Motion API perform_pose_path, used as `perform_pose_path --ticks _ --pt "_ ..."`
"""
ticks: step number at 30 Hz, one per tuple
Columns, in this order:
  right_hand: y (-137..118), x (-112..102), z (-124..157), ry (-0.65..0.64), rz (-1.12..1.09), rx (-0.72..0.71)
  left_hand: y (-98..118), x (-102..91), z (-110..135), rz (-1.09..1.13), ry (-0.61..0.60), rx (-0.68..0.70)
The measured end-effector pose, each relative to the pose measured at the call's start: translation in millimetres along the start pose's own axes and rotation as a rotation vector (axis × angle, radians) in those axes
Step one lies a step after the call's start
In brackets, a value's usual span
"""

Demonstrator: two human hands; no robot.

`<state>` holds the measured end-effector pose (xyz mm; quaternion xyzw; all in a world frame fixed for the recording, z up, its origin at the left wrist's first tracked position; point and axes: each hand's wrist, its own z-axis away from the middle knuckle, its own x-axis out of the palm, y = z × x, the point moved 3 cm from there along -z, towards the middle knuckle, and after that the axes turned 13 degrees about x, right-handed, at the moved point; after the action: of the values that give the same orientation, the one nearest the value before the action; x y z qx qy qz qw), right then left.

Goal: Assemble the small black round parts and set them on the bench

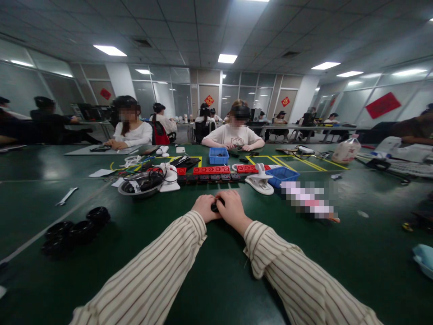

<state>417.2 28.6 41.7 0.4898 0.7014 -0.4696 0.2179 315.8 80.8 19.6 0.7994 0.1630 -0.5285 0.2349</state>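
My left hand (204, 207) and my right hand (232, 208) meet low over the green table, their fingers closed around a small black object (214, 207). Most of that object is covered by the fingers, so its kind cannot be made out. Several round black ring-like parts (83, 231) lie in a cluster to the left of my left arm. Just beyond my hands runs a row of red sockets (211, 170) with black sockets (214, 178) in front. A white clip stand (260, 181) is a little past my right hand.
A metal bowl (144, 193) of black cables stands beyond my left hand, beside a white clip device (169, 179). Blue bins (218, 156) sit farther back and right. A wrench (66, 197) lies left. Across the table, a person (233, 133) handles dark parts.
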Motion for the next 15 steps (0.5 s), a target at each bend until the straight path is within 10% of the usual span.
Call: perform_pose_path --ticks 15 --pt "2.1 8.3 3.6 0.106 0.155 0.207 12.5 4.1 0.8 -0.071 0.047 -0.143"
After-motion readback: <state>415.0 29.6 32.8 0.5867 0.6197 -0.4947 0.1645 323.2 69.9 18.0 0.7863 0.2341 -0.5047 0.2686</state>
